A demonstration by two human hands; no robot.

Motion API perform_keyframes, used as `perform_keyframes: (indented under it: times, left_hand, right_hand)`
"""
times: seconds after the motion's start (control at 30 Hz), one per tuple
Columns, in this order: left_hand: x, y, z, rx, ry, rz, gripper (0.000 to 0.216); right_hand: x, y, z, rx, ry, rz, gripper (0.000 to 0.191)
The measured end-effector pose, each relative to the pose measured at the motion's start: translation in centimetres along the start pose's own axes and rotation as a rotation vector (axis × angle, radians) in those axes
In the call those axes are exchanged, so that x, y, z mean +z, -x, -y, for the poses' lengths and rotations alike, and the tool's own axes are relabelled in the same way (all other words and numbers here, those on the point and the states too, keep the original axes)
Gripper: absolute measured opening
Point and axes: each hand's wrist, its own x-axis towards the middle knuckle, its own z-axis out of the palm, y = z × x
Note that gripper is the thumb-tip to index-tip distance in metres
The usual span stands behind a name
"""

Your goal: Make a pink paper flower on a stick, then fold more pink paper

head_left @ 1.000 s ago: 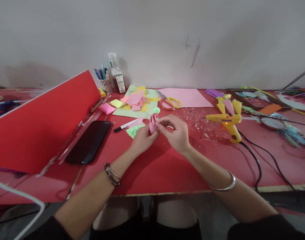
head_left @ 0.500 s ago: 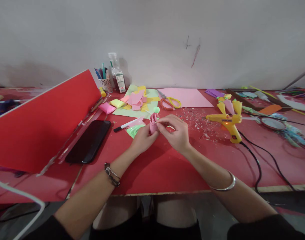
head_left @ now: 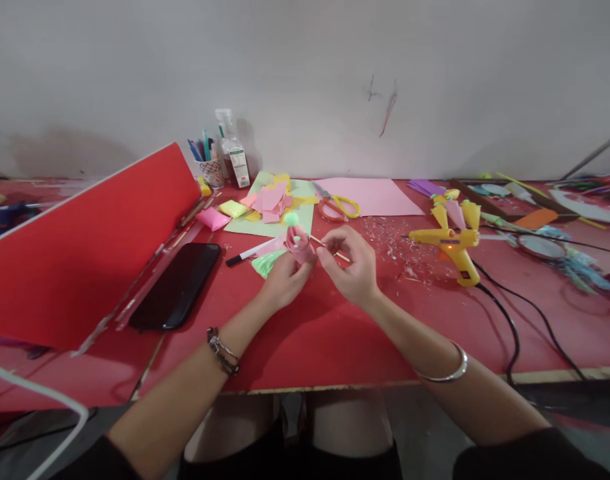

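Note:
My left hand [head_left: 286,277] is closed around a pink rolled-paper cone [head_left: 299,249] with folded layers at its top. A light green ball [head_left: 291,219] sits on the cone's tip, and small green spots show on its front. Just to the right, my right hand [head_left: 352,263] is half curled, thumb and index fingertips slightly apart and clear of the cone. No object shows between them. Behind these fingers a thin wooden stick [head_left: 315,239] is partly hidden. Beside my left hand lie a green clay packet [head_left: 268,263] and a white marker with a black cap [head_left: 249,253].
A yellow glue gun [head_left: 447,241] with its light on stands at right, its cable trailing over the table edge. Scissors [head_left: 332,208], pink paper [head_left: 377,197] and paper scraps [head_left: 272,201] lie behind. A phone [head_left: 177,287] and red board [head_left: 89,247] are left.
My right fingertips have come off the cone and moved slightly right. My left hand has tilted the cone, its green tip shifting left and toward me.

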Motion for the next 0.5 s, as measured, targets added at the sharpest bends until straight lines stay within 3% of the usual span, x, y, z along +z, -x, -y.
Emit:
perform_keyframes:
  times: [0.1,0.27,0.37,0.5]
  left_hand:
    - [-0.35,0.06,-0.03,0.164,-0.064,-0.091,0.020]
    - [-0.49,0.11,0.20,0.265,-0.097,-0.161,0.011]
    - [-0.48,0.18,0.27,0.289,-0.088,-0.160,0.011]
    - [-0.67,0.24,0.15,0.316,-0.108,-0.145,0.021]
  right_hand:
    - [-0.03,0.02,-0.26,0.004,-0.054,0.057,0.021]
    - [-0.01,-0.04,-0.45,-0.046,-0.052,0.365,0.056]
    - [-0.09,-0.07,-0.26,-0.055,-0.051,0.449,0.055]
    - [-0.12,0.00,-0.25,-0.087,-0.068,0.461,0.047]
